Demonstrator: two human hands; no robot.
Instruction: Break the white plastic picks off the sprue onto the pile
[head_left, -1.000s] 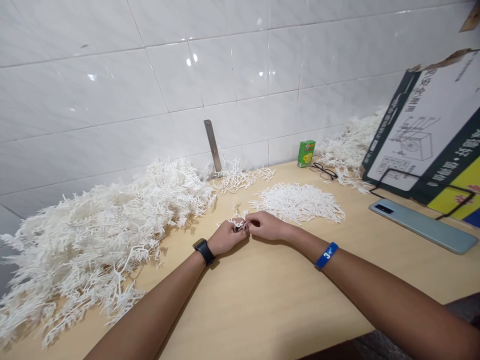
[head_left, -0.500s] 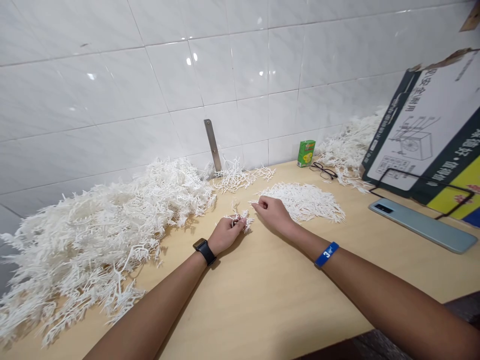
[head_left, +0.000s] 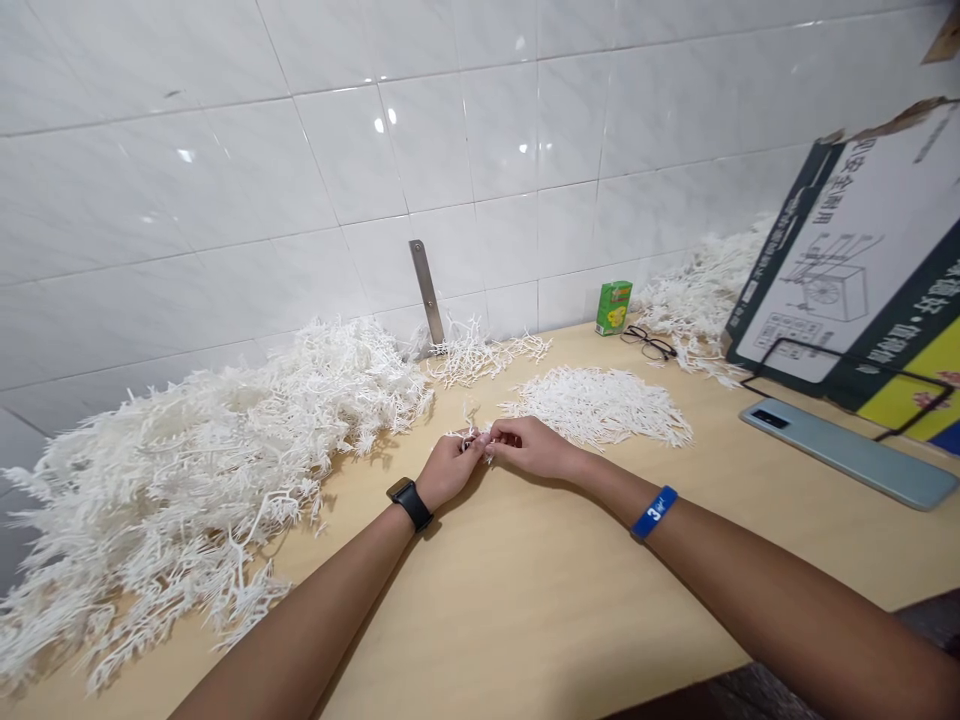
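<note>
Tabletop (head_left: 555,590), fingers (head_left: 470,458) tight on sprig (head_left: 466,434).

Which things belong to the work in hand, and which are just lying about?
Apparently in use: white piece in left hand, right hand at it; large branched heap; small-piece pile.
Likely lying about: green carton; eyeglasses; phone; printed cardboard.

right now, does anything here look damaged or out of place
The printed cardboard box at the far right looks damaged: its top edge is ragged, with brown board showing. The eyeglasses beside the white branched pieces also seem out of place.
</note>
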